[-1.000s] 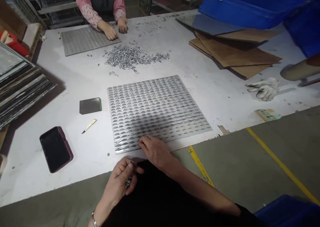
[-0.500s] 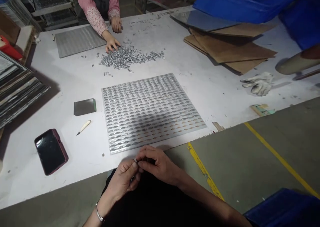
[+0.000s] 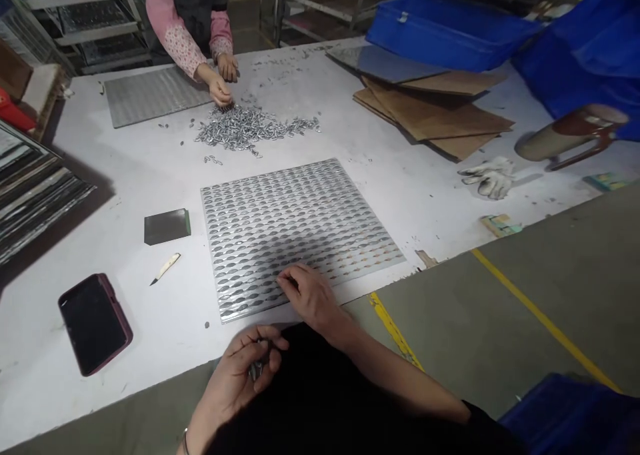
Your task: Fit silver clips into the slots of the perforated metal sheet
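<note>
My left hand (image 3: pixel 245 368) is curled in front of the table edge, with several small silver leaf-shaped pieces (image 3: pixel 256 368) cupped in its fingers. Over the near edge of a clear-edged panel (image 3: pixel 300 235), my right hand (image 3: pixel 310 295) is pinched; whatever lies between its fingertips is hidden. Rows of silver leaf-shaped pieces cover most of the panel, while the near right part shows small orange-brown marks. Beyond it lies a loose pile of the same pieces (image 3: pixel 245 128). A co-worker's hand (image 3: pixel 220 91) reaches into that pile, the other hand (image 3: pixel 227 67) resting beside it.
To the left lie a phone (image 3: pixel 95 325), a pale pointed tool (image 3: pixel 165 268) and a dark square plate (image 3: pixel 167 227). Stacked sheets (image 3: pixel 35 195) stand at far left. Cardboard sheets (image 3: pixel 435 111), a blue bin (image 3: pixel 445 31), stained gloves (image 3: pixel 490 178) and a mug (image 3: pixel 570 131) are at right.
My right hand has parted from my left and moved forward over the panel's near edge. My left hand has dropped slightly and loosened, showing the pieces. The co-worker's reaching hand has closed its fingers.
</note>
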Motion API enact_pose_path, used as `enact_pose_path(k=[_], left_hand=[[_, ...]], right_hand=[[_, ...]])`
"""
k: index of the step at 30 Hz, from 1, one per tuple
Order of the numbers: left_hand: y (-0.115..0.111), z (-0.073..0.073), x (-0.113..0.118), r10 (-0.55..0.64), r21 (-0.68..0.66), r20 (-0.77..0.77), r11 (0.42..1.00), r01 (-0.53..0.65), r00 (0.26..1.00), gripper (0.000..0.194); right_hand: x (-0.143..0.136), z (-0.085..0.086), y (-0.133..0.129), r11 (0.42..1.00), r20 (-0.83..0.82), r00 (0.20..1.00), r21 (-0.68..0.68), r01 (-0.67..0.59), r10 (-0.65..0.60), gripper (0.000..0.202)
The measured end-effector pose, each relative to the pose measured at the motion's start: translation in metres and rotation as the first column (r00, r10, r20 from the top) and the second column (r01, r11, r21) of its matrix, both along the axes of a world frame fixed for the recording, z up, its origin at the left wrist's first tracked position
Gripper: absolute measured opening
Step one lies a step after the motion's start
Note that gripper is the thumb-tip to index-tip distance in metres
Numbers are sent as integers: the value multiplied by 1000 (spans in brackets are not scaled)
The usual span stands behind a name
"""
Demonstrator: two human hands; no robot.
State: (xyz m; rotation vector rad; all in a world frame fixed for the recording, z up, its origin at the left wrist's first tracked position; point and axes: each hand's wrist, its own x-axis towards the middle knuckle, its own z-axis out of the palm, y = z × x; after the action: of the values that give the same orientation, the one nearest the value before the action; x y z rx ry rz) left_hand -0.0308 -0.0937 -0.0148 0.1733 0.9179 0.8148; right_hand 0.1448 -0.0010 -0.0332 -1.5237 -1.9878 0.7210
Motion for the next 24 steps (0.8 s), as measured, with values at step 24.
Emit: enact_pose_path(k=[24], left_hand=[[2, -6, 21, 68, 122, 10, 990, -68, 998, 16]], right_hand=[[16, 25, -54, 953, -472, 843, -17, -302, 259, 11]])
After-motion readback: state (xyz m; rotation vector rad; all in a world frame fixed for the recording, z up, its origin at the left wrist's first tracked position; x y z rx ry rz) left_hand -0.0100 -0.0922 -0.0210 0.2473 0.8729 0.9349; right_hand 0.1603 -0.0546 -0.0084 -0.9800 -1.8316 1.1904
